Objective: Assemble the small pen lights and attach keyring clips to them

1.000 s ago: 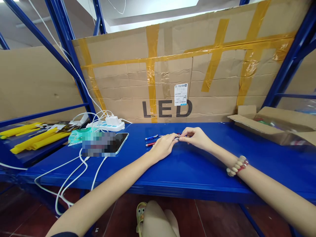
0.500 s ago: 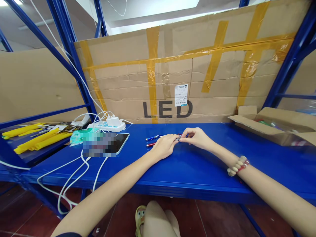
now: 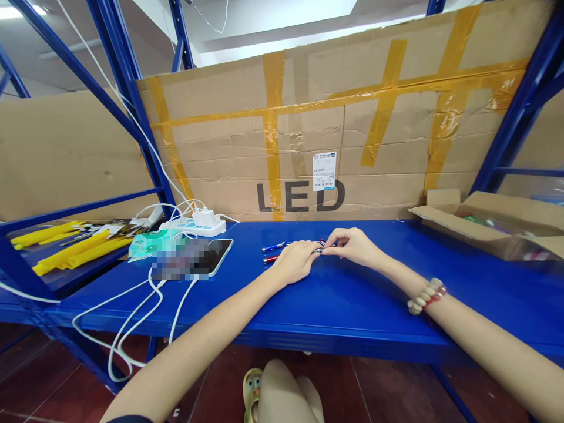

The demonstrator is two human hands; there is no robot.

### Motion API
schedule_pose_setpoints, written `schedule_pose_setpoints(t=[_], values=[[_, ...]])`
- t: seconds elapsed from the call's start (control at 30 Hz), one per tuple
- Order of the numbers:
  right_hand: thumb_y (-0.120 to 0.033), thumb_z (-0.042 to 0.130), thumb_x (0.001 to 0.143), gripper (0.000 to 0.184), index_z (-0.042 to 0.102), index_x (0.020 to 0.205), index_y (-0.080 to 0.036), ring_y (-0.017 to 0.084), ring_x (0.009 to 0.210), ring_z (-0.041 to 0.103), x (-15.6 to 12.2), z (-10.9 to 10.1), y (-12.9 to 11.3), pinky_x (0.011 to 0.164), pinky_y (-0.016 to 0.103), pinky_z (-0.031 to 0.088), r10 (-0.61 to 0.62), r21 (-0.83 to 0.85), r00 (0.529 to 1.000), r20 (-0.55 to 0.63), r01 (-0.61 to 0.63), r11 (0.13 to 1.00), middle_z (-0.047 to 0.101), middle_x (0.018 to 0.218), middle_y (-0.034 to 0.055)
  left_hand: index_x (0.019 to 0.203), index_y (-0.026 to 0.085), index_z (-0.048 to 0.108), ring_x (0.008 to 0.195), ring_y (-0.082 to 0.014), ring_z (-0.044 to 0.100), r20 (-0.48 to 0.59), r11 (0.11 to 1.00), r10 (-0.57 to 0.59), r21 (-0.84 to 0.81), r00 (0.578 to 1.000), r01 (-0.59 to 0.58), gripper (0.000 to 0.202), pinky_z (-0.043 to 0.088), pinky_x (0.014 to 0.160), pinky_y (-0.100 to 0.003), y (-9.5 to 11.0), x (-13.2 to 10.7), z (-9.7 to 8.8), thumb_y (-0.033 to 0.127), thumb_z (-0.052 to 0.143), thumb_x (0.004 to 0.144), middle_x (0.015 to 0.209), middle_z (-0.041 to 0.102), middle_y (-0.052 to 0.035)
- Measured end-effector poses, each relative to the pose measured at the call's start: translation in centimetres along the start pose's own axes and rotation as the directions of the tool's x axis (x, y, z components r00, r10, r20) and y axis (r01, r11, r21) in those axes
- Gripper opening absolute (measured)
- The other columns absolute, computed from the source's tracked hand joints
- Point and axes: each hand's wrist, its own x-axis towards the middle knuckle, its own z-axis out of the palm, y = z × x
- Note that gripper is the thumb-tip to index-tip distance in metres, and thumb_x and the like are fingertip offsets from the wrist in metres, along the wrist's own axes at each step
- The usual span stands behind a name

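On the blue shelf top lie a slim blue pen (image 3: 274,247) and, just in front of it, a slim red pen (image 3: 270,259), both pen-shaped with shiny ends. My left hand (image 3: 294,262) rests across them, fingers together and curved over, hiding their middles. My right hand (image 3: 351,245) faces it from the right, thumb and forefinger pinched at a silvery end by the left fingertips. This end seems to line up with the red pen. Dark red and blue bits show between the two hands, too small to make out.
To the left lie a phone (image 3: 219,257), a green packet (image 3: 145,244) and a white power strip (image 3: 211,227) with cables hanging over the front edge. Yellow-handled items (image 3: 73,252) sit farther left. An open cardboard box (image 3: 480,226) stands right; a taped cardboard sheet (image 3: 229,158) backs the shelf.
The view has shifted slightly. Both hands keep nearly the same place and pose at the pens.
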Motion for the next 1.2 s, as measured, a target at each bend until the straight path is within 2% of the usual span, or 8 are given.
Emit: schedule_pose_setpoints(t=[1.2], values=[[-0.053,0.072,0.055,0.040,0.063,0.063,-0.014,0.007,0.043,0.049,-0.12,-0.18,-0.65,0.042,0.022,0.042,-0.001,0.046,0.999,0.040,-0.001,0.999,0.062,0.071,0.0040,0.104,0.016,0.051,0.097,-0.0186,0.057,0.008,0.999,0.019,-0.036,1.000,-0.018,0.022,0.045,0.086,-0.033,0.07,-0.05,-0.20,0.022,0.035,0.091,0.102,0.062,-0.0071]])
